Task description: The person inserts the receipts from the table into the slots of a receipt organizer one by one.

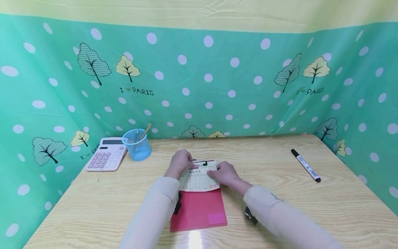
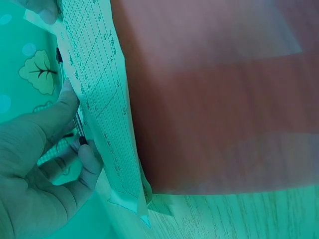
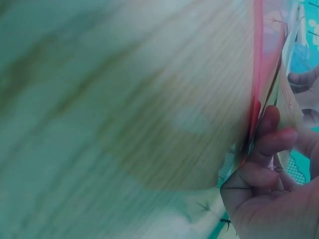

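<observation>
A red clipboard (image 1: pixel 199 211) lies on the table with a printed form pad (image 1: pixel 199 181) over its upper half. Along its top edge runs a wire clip (image 1: pixel 202 162) with black tips. My left hand (image 1: pixel 181 163) pinches this clip; in the left wrist view the thumb and fingers (image 2: pixel 89 162) are on either side of it. My right hand (image 1: pixel 228 174) grips the pad's right edge, and its curled fingers (image 3: pixel 264 144) show beside the sheets in the right wrist view. The pad's lower edge lifts a little off the board.
At the back left stand a pink calculator (image 1: pixel 107 155) and a blue mesh pen cup (image 1: pixel 138 148) with pencils in it. A black-capped white marker (image 1: pixel 306 166) lies on the right of the wooden table (image 1: pixel 267 155). A green dotted curtain (image 1: pixel 199 86) surrounds the back and sides.
</observation>
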The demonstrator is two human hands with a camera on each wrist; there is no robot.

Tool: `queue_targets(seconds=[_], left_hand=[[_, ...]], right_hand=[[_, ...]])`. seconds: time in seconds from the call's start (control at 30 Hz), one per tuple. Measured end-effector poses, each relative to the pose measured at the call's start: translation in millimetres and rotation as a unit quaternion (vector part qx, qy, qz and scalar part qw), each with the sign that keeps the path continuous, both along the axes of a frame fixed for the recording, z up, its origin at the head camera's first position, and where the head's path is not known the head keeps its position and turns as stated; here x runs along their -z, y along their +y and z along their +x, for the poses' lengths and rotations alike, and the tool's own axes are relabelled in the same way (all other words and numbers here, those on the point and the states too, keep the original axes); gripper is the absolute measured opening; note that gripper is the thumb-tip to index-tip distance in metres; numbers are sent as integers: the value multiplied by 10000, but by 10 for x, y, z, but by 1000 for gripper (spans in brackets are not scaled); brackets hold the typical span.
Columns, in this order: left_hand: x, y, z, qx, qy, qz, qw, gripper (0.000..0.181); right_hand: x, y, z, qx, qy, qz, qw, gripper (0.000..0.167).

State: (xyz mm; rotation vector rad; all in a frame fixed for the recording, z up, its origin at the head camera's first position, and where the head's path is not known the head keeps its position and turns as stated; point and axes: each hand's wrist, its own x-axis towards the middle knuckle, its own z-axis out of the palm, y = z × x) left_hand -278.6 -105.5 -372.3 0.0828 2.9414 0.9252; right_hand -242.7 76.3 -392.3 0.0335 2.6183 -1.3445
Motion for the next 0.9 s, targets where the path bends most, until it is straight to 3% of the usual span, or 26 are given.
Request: queue_targets(seconds=[0.23,0.47,0.9], left_hand=[[3,4,2,0,25,17,10000,18],[14,12,10,20,68,-46,10000,18],[14,9,-45,169,53,-157,9997,20]], right_hand=[[-42,-17,-17,-44,-138,331,9993,26],[-53,-11,-44,9,-41,875,9962,40],[-35,1,-77,37,-105,862,9962,40]])
